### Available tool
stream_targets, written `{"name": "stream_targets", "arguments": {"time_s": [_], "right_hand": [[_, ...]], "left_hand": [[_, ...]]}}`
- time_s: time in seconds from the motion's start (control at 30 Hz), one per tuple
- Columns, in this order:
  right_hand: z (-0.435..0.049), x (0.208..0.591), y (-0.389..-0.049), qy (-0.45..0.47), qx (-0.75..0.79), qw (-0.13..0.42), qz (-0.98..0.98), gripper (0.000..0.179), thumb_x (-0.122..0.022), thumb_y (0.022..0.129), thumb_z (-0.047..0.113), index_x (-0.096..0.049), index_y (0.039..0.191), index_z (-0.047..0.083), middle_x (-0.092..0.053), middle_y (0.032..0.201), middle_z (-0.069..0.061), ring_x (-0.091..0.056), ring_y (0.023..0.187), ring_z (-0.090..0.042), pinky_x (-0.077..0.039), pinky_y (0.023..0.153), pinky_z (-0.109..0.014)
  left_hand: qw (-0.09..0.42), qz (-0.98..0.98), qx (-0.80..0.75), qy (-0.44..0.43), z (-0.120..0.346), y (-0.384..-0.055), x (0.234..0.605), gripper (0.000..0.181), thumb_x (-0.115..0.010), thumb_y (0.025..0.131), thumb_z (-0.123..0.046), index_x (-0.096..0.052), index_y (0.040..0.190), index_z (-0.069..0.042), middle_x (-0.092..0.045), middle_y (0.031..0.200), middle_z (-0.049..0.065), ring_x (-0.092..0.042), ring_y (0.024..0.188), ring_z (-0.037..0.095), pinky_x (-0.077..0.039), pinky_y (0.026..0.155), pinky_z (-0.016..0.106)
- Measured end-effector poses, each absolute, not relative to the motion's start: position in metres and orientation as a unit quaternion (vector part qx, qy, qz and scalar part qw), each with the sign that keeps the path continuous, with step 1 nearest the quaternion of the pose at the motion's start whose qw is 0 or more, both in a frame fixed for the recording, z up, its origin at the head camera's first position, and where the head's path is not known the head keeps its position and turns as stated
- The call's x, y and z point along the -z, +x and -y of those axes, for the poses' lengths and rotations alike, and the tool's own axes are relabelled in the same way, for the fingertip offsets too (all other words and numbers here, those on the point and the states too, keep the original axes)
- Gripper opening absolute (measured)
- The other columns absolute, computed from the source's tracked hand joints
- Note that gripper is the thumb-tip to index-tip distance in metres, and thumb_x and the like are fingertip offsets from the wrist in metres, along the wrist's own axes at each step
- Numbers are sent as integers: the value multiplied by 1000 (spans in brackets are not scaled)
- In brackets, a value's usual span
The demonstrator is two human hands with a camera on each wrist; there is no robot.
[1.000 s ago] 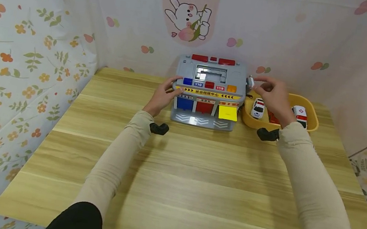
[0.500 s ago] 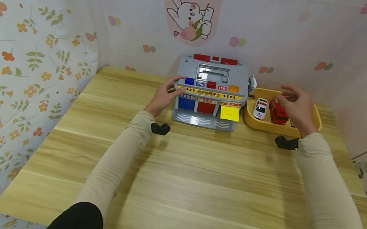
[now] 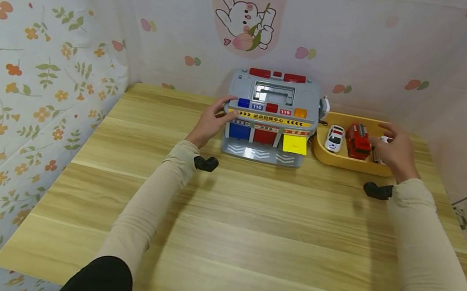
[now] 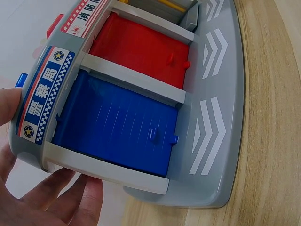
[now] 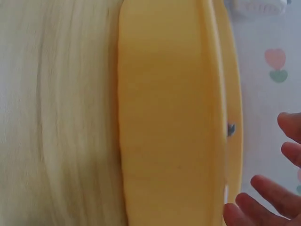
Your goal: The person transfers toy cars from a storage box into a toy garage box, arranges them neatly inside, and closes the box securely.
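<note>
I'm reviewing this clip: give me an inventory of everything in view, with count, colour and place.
Toy station: 1, grey, at the table's back
Blue door: 1, blue, station's left bay
Red door: 1, red, middle bay
Yellow door: 1, yellow, right bay, raised
Tray: 1, yellow, right of the station
Toy car: 1, mainly white, in the tray, left
Toy truck: 1, red, beside the car
Partly hidden toy: 1, white, by the right hand
Table: 1, wood-coloured, below everything
Rabbit-print backdrop: 1, pale, behind
Flowered cloth: 1, white, left
Wrist devices: 2, black, one per wrist
Sleeves: 2, beige and black, on both arms
Left hand: 1, gripping the station's left end
Right hand: 1, over the tray
</note>
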State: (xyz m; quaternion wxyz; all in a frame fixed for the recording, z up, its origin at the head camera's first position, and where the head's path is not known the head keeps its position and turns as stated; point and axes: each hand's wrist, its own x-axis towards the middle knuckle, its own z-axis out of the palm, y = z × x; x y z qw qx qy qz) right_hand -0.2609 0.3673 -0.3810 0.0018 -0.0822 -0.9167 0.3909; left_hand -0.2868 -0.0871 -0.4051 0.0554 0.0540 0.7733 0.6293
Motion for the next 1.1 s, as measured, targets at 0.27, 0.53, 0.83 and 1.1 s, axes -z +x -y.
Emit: {"name": "stream_targets", "arguments": {"time_s": [0.27,0.53,0.83,1.1], "right_hand": [[-383,392,-261,-83,-322,15,943,61,-56,100,25,-38,152,-1,-41,142,-39,-42,123,-51,-40,69,-25],[-387,397,-265,-73,-242,17,967,56,-58,94,17,-45,141,-10,-50,125,-43,-47,111,-57,-44,89,-64],[-393,403,-271,-73,-199,-23,977,55,-59,91,20,-47,137,-8,-51,125,-42,-46,112,-57,-43,93,-65],[-396,405,-274,-49,-175,-36,983,48,-59,91,21,-54,132,-5,-60,117,-39,-52,104,-54,-46,86,-62]], "left_hand": [[61,-770,-634,52,87,-287,404,48,-62,100,-32,-48,146,-34,-46,155,12,-45,142,34,-41,116,51],[62,-766,-637,56,87,-289,406,48,-61,101,-31,-47,147,-34,-46,155,12,-45,142,34,-40,117,50],[62,-766,-637,58,88,-289,408,48,-61,101,-31,-47,146,-34,-46,154,11,-46,142,33,-40,117,50],[61,-761,-643,61,88,-287,406,48,-61,101,-31,-48,146,-33,-47,154,11,-46,142,33,-40,116,52]]}}
